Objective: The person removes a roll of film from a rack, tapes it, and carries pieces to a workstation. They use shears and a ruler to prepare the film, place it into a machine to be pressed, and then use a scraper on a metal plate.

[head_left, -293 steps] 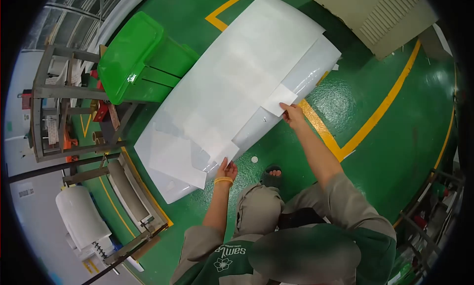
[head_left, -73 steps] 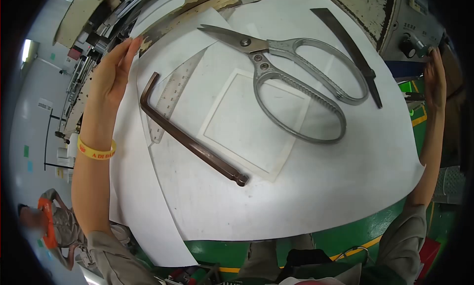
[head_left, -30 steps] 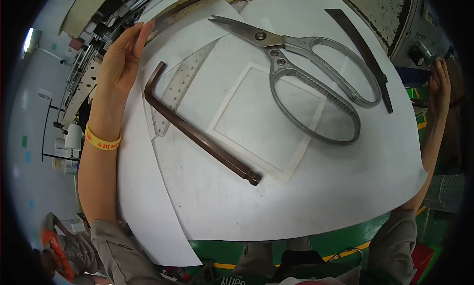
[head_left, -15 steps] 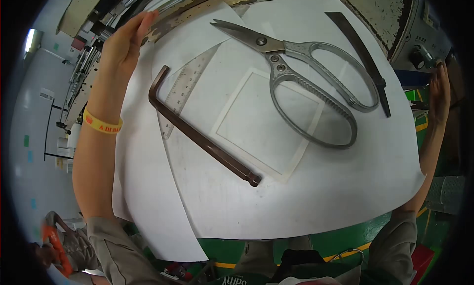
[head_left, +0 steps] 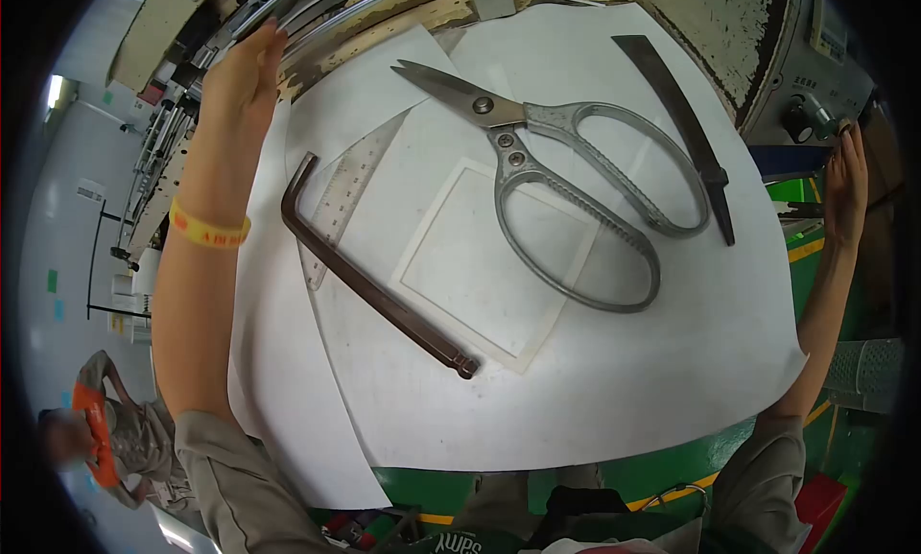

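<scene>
My left hand [head_left: 238, 79] reaches up to the machine's left edge, beside the curved metal bars [head_left: 336, 17]. Its fingers look stretched out, though partly turned from view. At the far right, my right hand [head_left: 846, 185] has its fingers extended upward, fingertips at a silver knob [head_left: 820, 116] on the grey control panel; whether they press it is hard to see. Between my arms lie large scissors [head_left: 552, 161] with grey metal handles, a dark hex key [head_left: 374, 285], a clear ruler [head_left: 355, 185] and a dark, slim tapered tool [head_left: 676, 103], on white sheets [head_left: 576, 391].
A white square frame outline [head_left: 460, 338] shows beneath the scissors. Worn cream-painted machine edges [head_left: 700, 26] border the sheets. At lower left stands another person [head_left: 125, 429] with orange on the sleeves. Green floor [head_left: 432, 482] with yellow lines shows below.
The view has shifted slightly, so the sheets and tools appear a little lower and further left. My left hand is now further up along the metal bars. My right hand stays by the knob.
</scene>
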A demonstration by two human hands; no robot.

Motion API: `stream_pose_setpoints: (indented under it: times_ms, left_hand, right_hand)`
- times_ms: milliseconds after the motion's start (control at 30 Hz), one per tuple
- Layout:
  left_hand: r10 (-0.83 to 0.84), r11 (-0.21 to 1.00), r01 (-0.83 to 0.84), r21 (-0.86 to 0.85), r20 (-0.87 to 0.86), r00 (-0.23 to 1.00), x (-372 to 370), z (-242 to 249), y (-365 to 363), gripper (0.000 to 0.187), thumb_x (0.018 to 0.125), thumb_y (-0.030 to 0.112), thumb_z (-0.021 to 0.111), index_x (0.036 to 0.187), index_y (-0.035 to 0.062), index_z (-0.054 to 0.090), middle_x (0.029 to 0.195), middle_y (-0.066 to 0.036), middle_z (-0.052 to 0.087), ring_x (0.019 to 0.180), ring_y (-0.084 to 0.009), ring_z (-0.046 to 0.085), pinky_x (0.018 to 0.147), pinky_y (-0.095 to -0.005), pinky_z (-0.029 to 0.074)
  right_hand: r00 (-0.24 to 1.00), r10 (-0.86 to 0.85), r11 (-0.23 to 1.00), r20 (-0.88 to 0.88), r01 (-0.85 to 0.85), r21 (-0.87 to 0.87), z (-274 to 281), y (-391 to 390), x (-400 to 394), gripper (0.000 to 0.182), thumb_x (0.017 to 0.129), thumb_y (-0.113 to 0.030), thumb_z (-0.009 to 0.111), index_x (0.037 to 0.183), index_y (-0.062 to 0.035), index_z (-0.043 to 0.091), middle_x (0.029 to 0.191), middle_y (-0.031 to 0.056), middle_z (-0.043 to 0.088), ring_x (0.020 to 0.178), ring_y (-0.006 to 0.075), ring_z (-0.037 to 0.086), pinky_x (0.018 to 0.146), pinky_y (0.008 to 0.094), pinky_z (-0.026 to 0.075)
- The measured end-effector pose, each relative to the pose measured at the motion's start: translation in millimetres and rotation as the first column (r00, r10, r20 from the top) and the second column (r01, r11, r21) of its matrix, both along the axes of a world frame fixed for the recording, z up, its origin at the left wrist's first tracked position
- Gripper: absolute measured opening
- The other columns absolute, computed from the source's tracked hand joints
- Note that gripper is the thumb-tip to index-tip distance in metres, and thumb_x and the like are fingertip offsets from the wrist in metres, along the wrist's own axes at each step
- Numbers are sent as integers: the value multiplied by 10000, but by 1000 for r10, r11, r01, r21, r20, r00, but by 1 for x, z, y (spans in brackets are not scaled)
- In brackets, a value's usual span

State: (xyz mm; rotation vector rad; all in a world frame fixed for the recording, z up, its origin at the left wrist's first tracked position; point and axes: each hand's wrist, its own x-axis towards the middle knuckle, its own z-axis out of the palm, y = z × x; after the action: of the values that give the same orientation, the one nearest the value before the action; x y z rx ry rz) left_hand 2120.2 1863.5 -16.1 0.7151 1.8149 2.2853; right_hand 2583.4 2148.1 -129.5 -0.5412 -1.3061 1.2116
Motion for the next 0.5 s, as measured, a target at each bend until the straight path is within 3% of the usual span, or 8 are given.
stream_pose_setpoints:
  times_ms: [67,100,133,167,200,300,433,500]
  left_hand:
    - [-3,1000,3,-18,-35,999,27,-2,-13,278,846,24,530,1058,-147,478,1080,-206,513,1104,-253,486,955,-265,420]
    - [-14,996,-6,-88,-230,973,45,-8,-13,392,864,165,543,1142,-104,477,1130,-195,515,1155,-247,446,988,-293,364]
    - [-76,940,-80,-332,-432,898,57,-10,-17,446,865,242,533,1185,-61,471,1189,-179,492,1171,-240,434,1002,-316,329]
    - [-189,824,-201,-530,-590,785,62,-10,-19,500,865,320,524,1228,-18,465,1248,-164,468,1188,-232,422,1016,-339,294]
    - [-220,773,-380,-508,-776,591,48,-17,-14,513,855,392,485,1210,22,502,1011,-159,554,991,-150,526,968,-330,340]
    - [-363,660,-574,-485,-874,322,28,-19,8,633,868,502,389,1281,23,420,1324,-163,407,1238,-259,371,1028,-319,236]
    - [-470,584,-380,-717,-681,562,19,-7,20,728,855,584,295,1301,16,385,1332,-161,396,1260,-265,336,1029,-297,227]
    - [-464,586,-346,-733,-653,598,17,-7,20,716,863,574,293,1303,17,385,1329,-148,405,1253,-248,349,1026,-292,230]
  right_hand:
    - [999,31,999,10,-31,15,-3,6,3,523,897,-172,479,1333,35,278,1334,91,378,1237,146,343,1022,259,260]
    - [999,34,999,11,-35,16,-1,2,1,512,899,-171,477,1330,33,289,1333,85,381,1233,136,348,1011,247,275]
    - [1000,9,1000,9,-9,22,1,-4,-3,510,900,-172,478,1329,32,292,1331,82,384,1230,132,353,1003,243,284]
    - [1000,-18,999,7,17,27,3,-10,-8,507,901,-173,478,1328,30,296,1330,79,388,1226,128,357,996,239,292]
    - [1000,-1,1000,4,0,31,-2,1,1,505,901,-170,478,1328,29,297,1328,80,390,1220,125,364,991,234,297]
    - [1000,7,1000,8,-7,10,-7,11,6,501,902,-168,475,1328,27,298,1331,81,386,1216,122,367,987,232,300]
    - [1000,-2,1000,3,2,16,-5,4,1,507,904,-181,470,1331,26,293,1334,80,384,1219,123,363,997,236,288]
    - [1000,-22,1000,9,21,11,-5,4,1,507,904,-189,467,1329,28,296,1339,80,379,1226,126,357,1005,239,279]
